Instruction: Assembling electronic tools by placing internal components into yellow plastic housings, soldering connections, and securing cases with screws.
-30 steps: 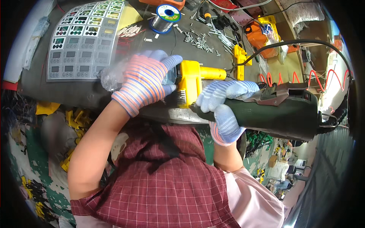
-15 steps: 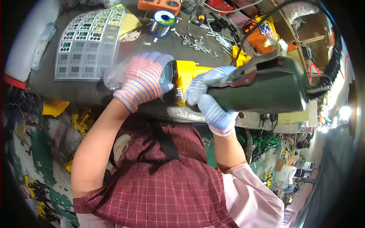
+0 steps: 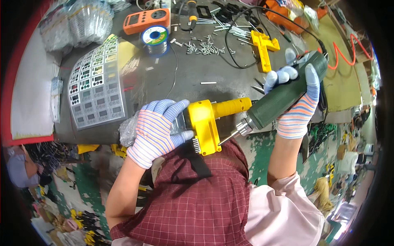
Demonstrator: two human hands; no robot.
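Observation:
My left hand (image 3: 158,129), in a striped knit glove, grips a yellow plastic device (image 3: 203,127) by its clear and dark left end. The device's yellow handle (image 3: 232,107) points right. My gloved right hand (image 3: 297,96) is wrapped around a dark green electric screwdriver (image 3: 283,94), tilted with its tip down to the left. Its bit (image 3: 229,138) meets the lower right corner of the yellow device; whether it sits in a screw is too small to tell. Crumpled bubble wrap (image 3: 128,131) lies beside my left wrist.
On the dark table lie a sheet of labels (image 3: 96,88), a solder spool (image 3: 156,41), an orange multimeter (image 3: 146,19), loose screws (image 3: 203,47), a soldering iron (image 3: 192,14) and a yellow plastic shell (image 3: 264,47). A black cable (image 3: 227,45) loops behind the screwdriver; plastic-bagged parts (image 3: 78,24) stand far left.
The right hand has swung the screwdriver from nearly level to tilted, with its bit now at the yellow device's corner. The right hand no longer touches the device, which the left hand still holds.

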